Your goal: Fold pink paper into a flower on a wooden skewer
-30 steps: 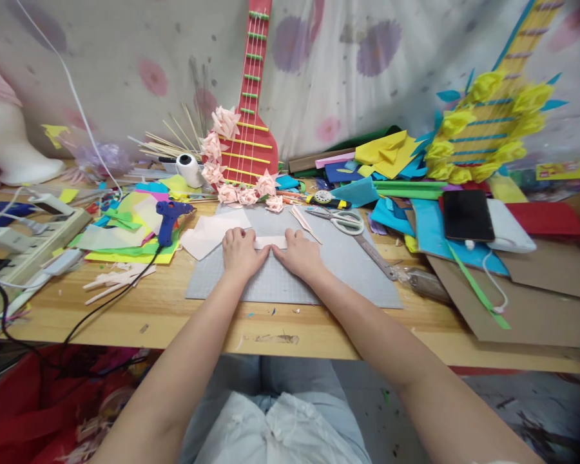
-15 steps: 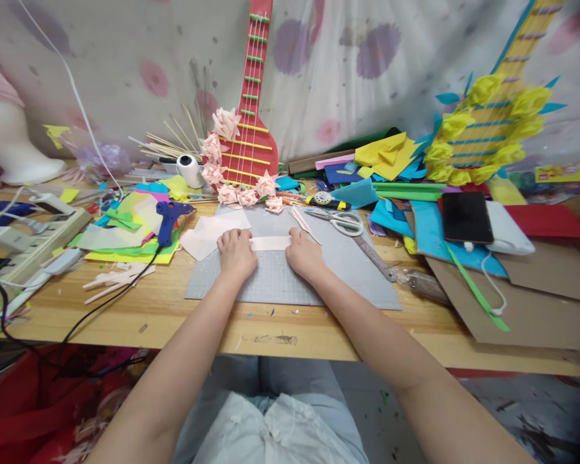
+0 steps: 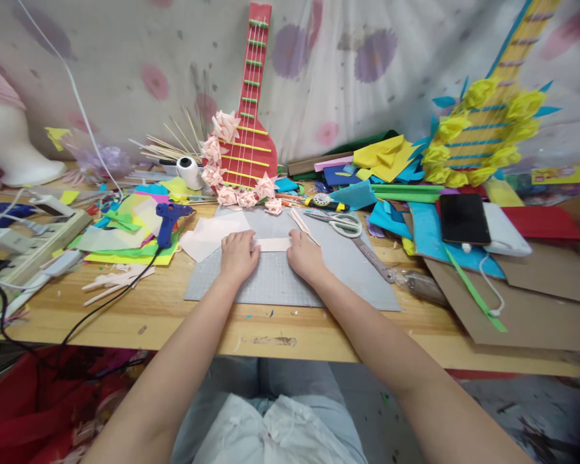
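A narrow strip of pale pink paper (image 3: 272, 245) lies on the grey cutting mat (image 3: 338, 283) in front of me. My left hand (image 3: 238, 256) presses on the strip's left end with its fingers curled over it. At the right end, my right hand (image 3: 305, 256) holds the strip down the same way. Both hands rest on the mat, a short gap apart. More pale pink paper sheets (image 3: 207, 234) lie just left of my left hand.
A blue glue gun (image 3: 169, 220) with a black cord stands left of the mat. Scissors (image 3: 341, 222) and a metal ruler (image 3: 374, 258) lie to the right. Coloured paper scraps, a phone (image 3: 464, 218), cardboard (image 3: 536, 303) and two paper guitars (image 3: 247, 122) crowd the wooden table.
My hands have slid apart along the pink strip, so more of it shows between them. The view has dropped slightly.
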### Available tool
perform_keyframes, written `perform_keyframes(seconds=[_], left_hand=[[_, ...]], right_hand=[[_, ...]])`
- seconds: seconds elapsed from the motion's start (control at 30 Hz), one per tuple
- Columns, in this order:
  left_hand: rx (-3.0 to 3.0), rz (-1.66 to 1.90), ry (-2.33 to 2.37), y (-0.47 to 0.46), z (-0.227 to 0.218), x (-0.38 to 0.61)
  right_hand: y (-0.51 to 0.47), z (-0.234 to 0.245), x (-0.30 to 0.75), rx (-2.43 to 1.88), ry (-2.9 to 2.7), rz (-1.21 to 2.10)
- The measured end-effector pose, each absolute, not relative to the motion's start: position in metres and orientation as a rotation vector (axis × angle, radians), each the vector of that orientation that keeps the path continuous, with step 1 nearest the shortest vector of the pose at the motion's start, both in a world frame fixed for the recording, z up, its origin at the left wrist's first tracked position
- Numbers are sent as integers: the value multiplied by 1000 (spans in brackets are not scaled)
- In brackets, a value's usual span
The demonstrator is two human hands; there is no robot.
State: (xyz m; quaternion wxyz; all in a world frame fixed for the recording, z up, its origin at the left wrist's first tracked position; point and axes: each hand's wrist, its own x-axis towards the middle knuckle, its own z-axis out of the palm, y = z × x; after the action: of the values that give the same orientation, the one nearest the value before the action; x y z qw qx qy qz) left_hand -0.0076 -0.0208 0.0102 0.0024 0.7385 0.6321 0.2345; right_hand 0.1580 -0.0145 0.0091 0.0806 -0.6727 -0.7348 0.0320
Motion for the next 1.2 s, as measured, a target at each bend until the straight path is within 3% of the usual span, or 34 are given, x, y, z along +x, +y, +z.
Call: perform_keyframes(seconds=[0.93, 1.2], left_hand=[[2297, 856, 2027, -14, 4, -17], [2382, 1162, 1916, -16, 7, -19]], right_hand=[[-15, 10, 159, -2003, -2194, 119], [-18, 10, 162, -1772, -2074, 2]])
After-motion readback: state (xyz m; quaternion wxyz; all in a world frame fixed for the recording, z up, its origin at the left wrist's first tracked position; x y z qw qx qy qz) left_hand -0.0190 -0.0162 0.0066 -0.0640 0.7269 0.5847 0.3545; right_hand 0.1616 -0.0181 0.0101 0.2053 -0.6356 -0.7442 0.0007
